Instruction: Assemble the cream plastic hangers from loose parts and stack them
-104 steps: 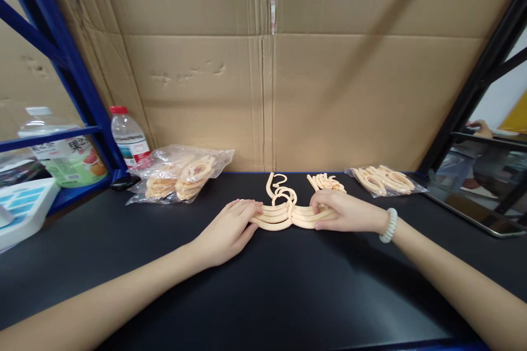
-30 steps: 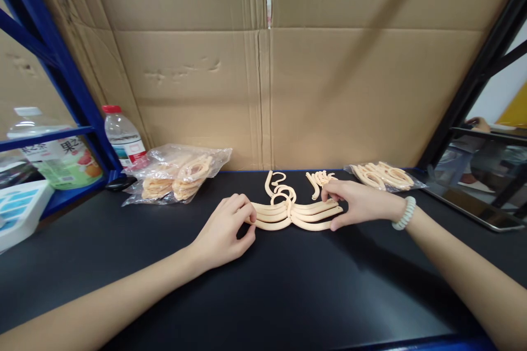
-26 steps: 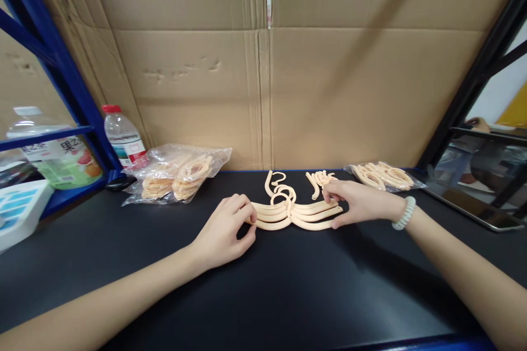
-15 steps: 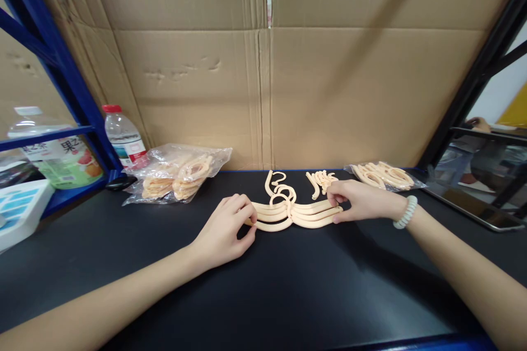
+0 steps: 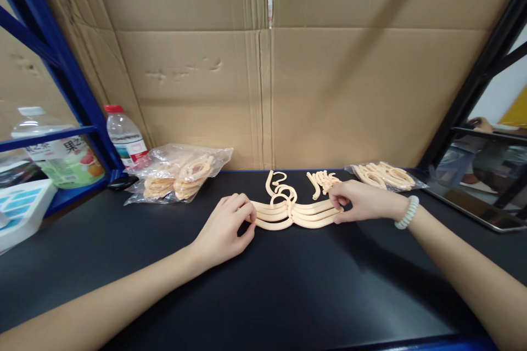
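Head cam: two bottles (image 5: 134,148), two filled plastic bags (image 5: 191,173), two fans of curved strips (image 5: 315,224) on black table (image 5: 263,285). Right hand (image 5: 358,201) pinches right fan's ends; left hand (image 5: 226,227) at left ends, can't tell if gripping. Vs second ago, front right strip sits tighter against others.

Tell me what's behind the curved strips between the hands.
Behind the curved strips lie curled beige pieces and a small cluster; cardboard stands farther back. Anything under the right hand, perhaps more of the cluster, can't be seen.
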`<action>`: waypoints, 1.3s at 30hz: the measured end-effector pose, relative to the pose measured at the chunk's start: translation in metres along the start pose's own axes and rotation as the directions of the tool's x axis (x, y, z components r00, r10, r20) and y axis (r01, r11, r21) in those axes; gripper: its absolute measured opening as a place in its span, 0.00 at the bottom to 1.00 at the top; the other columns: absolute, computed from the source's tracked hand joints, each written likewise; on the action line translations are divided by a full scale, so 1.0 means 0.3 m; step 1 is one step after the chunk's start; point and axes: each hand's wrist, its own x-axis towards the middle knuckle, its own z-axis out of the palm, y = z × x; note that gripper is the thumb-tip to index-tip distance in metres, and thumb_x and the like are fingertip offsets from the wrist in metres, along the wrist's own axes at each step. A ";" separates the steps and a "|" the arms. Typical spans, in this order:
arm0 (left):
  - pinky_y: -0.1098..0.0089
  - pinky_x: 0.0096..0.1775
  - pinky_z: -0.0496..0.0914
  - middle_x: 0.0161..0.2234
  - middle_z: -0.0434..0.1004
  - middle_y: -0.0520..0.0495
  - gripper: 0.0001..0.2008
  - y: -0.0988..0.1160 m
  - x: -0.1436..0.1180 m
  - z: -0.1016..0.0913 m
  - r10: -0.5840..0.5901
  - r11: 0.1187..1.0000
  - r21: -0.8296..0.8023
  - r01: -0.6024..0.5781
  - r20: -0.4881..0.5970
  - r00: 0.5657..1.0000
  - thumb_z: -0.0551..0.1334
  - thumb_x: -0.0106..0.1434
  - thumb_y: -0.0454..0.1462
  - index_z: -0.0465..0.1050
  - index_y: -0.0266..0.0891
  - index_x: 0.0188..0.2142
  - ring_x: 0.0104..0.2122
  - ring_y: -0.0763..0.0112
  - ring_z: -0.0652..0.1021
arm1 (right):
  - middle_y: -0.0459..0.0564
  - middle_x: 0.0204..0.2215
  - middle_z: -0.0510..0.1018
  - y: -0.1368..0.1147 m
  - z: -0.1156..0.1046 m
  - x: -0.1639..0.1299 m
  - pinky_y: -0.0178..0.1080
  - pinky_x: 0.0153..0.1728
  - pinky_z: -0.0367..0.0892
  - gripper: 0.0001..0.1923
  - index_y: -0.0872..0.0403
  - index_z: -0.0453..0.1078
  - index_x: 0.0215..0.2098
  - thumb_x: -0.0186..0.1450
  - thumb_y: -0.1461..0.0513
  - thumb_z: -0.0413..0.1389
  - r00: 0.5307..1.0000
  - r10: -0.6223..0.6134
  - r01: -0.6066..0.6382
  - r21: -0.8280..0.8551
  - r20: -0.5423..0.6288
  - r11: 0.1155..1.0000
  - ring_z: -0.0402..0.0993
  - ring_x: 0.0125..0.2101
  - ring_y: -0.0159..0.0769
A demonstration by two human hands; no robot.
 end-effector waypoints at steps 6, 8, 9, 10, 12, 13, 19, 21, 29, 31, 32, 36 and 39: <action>0.64 0.40 0.63 0.32 0.66 0.50 0.05 0.001 0.001 0.001 -0.006 1.000 -0.006 0.006 -0.005 1.000 0.55 0.58 0.29 0.64 0.39 0.30 0.35 0.66 0.69 | 0.43 0.23 0.66 -0.003 -0.001 0.002 0.34 0.25 0.55 0.10 0.54 0.61 0.23 0.52 0.63 0.61 1.000 0.003 -0.003 -0.007 0.011 1.000 0.61 0.24 0.30; 0.64 0.40 0.63 0.32 0.66 0.50 0.05 0.001 -0.001 -0.001 -0.003 1.000 -0.009 0.003 -0.003 1.000 0.55 0.58 0.29 0.64 0.39 0.30 0.35 0.67 0.69 | 0.43 0.23 0.67 -0.002 0.001 0.001 0.34 0.25 0.55 0.10 0.54 0.62 0.23 0.52 0.63 0.61 1.000 -0.001 0.001 -0.003 0.020 1.000 0.62 0.24 0.30; 0.64 0.41 0.63 0.32 0.66 0.50 0.05 0.001 -0.003 -0.002 0.000 1.000 -0.011 0.000 -0.002 1.000 0.55 0.58 0.29 0.64 0.39 0.30 0.35 0.67 0.69 | 0.43 0.23 0.67 -0.001 0.002 0.000 0.34 0.25 0.55 0.10 0.54 0.62 0.23 0.52 0.63 0.61 1.000 -0.003 0.003 0.000 0.023 1.000 0.62 0.24 0.30; 0.64 0.41 0.63 0.32 0.66 0.50 0.04 0.000 -0.004 -0.002 0.002 1.000 -0.013 -0.002 -0.003 1.000 0.55 0.58 0.29 0.64 0.39 0.30 0.35 0.67 0.69 | 0.43 0.23 0.67 0.001 0.004 -0.001 0.34 0.25 0.56 0.10 0.54 0.62 0.23 0.52 0.63 0.61 1.000 -0.004 0.004 0.003 0.023 1.000 0.62 0.24 0.30; 0.64 0.41 0.63 0.32 0.66 0.50 0.04 0.000 -0.007 -0.002 0.007 1.000 -0.017 -0.007 -0.003 1.000 0.55 0.58 0.29 0.64 0.39 0.30 0.35 0.67 0.69 | 0.43 0.22 0.67 0.003 0.007 -0.002 0.33 0.25 0.56 0.09 0.54 0.63 0.23 0.51 0.63 0.61 1.000 -0.003 0.003 0.006 0.021 1.000 0.63 0.24 0.31; 0.64 0.41 0.63 0.32 0.66 0.50 0.04 -0.001 -0.008 -0.002 0.010 1.000 -0.020 -0.010 -0.002 1.000 0.55 0.58 0.29 0.64 0.39 0.30 0.35 0.67 0.69 | 0.43 0.22 0.68 0.004 0.008 -0.002 0.33 0.25 0.56 0.09 0.54 0.63 0.23 0.51 0.63 0.61 1.000 -0.002 0.002 0.008 0.021 1.000 0.63 0.24 0.31; 0.64 0.41 0.63 0.32 0.66 0.50 0.04 0.004 -0.004 -0.006 0.010 0.999 -0.030 -0.011 -0.027 1.000 0.55 0.58 0.30 0.62 0.40 0.32 0.35 0.66 0.69 | 0.41 0.20 0.65 -0.010 0.005 -0.002 0.33 0.23 0.54 0.11 0.54 0.62 0.23 0.53 0.61 0.61 0.996 -0.043 0.045 0.016 -0.072 0.999 0.60 0.22 0.29; 0.64 0.40 0.63 0.32 0.67 0.50 0.04 0.003 0.001 -0.010 -0.003 0.999 -0.037 0.001 -0.045 0.999 0.55 0.58 0.30 0.61 0.40 0.33 0.34 0.66 0.69 | 0.40 0.19 0.64 -0.018 0.004 0.002 0.33 0.22 0.53 0.10 0.54 0.62 0.24 0.56 0.60 0.59 0.982 -0.055 0.060 0.020 -0.181 0.998 0.59 0.21 0.28; 0.63 0.40 0.64 0.32 0.70 0.50 0.04 -0.028 0.069 -0.051 -0.069 0.997 -0.025 0.068 -0.056 0.996 0.54 0.64 0.38 0.62 0.40 0.37 0.34 0.65 0.72 | 0.44 0.22 0.72 -0.028 0.018 0.063 0.33 0.25 0.60 0.07 0.54 0.66 0.29 0.61 0.58 0.55 0.931 0.025 0.062 0.228 -0.363 0.972 0.67 0.23 0.30; 0.65 0.39 0.65 0.31 0.72 0.50 0.05 -0.034 0.108 -0.071 -0.074 0.997 -0.030 0.073 -0.032 0.997 0.53 0.64 0.38 0.63 0.40 0.38 0.33 0.66 0.74 | 0.45 0.24 0.74 -0.041 0.009 0.098 0.33 0.26 0.63 0.07 0.55 0.68 0.32 0.62 0.58 0.55 0.935 0.009 0.090 0.263 -0.353 0.961 0.70 0.24 0.30; 0.66 0.38 0.65 0.30 0.72 0.50 0.05 -0.035 0.132 -0.081 -0.074 0.997 -0.022 0.073 -0.012 0.997 0.52 0.65 0.38 0.63 0.40 0.38 0.32 0.67 0.74 | 0.45 0.25 0.75 -0.050 0.002 0.120 0.33 0.26 0.64 0.07 0.55 0.68 0.34 0.62 0.59 0.55 0.941 -0.010 0.102 0.255 -0.338 0.961 0.71 0.24 0.30; 0.69 0.34 0.67 0.33 0.76 0.50 0.06 -0.039 0.248 -0.088 -0.209 0.970 0.152 0.188 0.140 0.968 0.52 0.65 0.37 0.65 0.41 0.40 0.33 0.66 0.76 | 0.46 0.26 0.77 -0.085 -0.025 0.246 0.32 0.30 0.65 0.06 0.57 0.72 0.37 0.62 0.64 0.55 0.960 -0.083 0.109 0.086 -0.266 0.990 0.72 0.27 0.30; 0.66 0.37 0.68 0.35 0.77 0.46 0.05 -0.057 0.334 -0.041 -0.270 0.949 0.219 0.226 0.200 0.942 0.56 0.62 0.36 0.70 0.40 0.36 0.36 0.62 0.77 | 0.46 0.28 0.78 -0.100 -0.026 0.364 0.32 0.32 0.65 0.08 0.56 0.74 0.37 0.60 0.68 0.56 0.978 -0.112 0.113 -0.006 -0.177 0.994 0.74 0.29 0.30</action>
